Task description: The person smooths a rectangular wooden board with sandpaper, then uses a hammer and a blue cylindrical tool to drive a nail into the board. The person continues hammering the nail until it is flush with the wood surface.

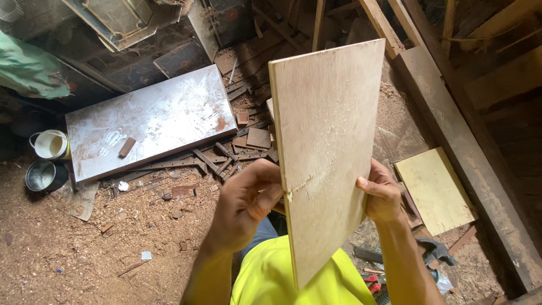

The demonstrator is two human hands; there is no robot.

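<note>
Both hands, left hand (245,203) and right hand (381,197), gripped the opposite edges of a thin plywood panel (327,147) upright at frame centre (stiff, probably light), above the sawdust-strewn floor (73,254).

Sawdust floor (68,248), wood scraps (226,161), metal sheet (152,118)

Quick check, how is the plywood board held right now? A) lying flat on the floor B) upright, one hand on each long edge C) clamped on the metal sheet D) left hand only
B: the plywood board stands upright, with the left hand gripping its left edge and the right hand gripping its right edge, above the sawdust-covered floor.
</note>
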